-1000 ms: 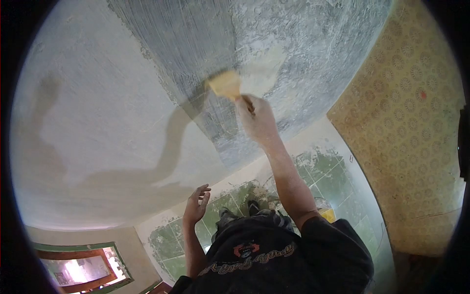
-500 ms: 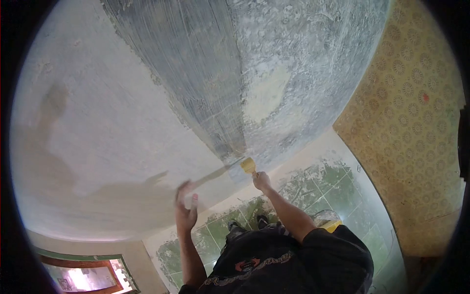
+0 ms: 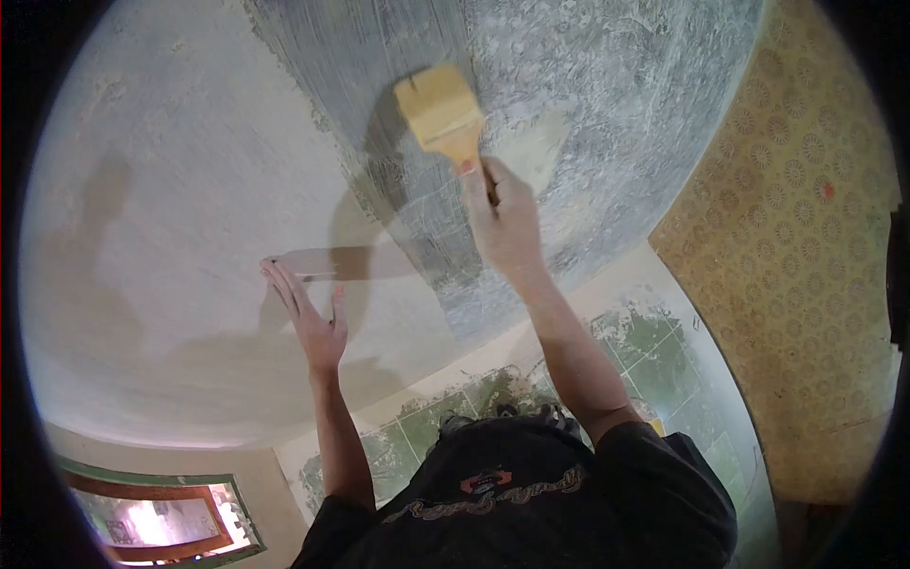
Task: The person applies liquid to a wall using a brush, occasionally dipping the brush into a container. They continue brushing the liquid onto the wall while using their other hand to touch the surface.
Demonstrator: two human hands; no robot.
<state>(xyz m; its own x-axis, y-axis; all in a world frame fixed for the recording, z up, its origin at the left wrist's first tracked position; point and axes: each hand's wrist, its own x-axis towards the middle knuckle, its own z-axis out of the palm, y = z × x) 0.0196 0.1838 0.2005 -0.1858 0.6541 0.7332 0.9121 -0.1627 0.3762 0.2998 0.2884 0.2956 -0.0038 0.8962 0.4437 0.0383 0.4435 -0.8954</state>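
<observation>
My right hand is closed around the handle of a wide, flat paint brush with pale yellow bristles. The brush points up and left, over the dark grey, streaked strip of the wall. Its shadow falls on the wall just to its left. My left hand is raised, fingers stretched out and thumb apart, close to the smooth whitish part of the wall. Nothing shows in that hand.
To the right of the strip the wall is rough and mottled grey. A brown patterned surface stands at far right. Green floor tiles with white smears lie below. Something yellow shows beside my right arm. A framed opening is at lower left.
My right hand has lifted the paint brush from the bottom of the grey strip to far higher on it. My left hand has moved up and to the left, still open.
</observation>
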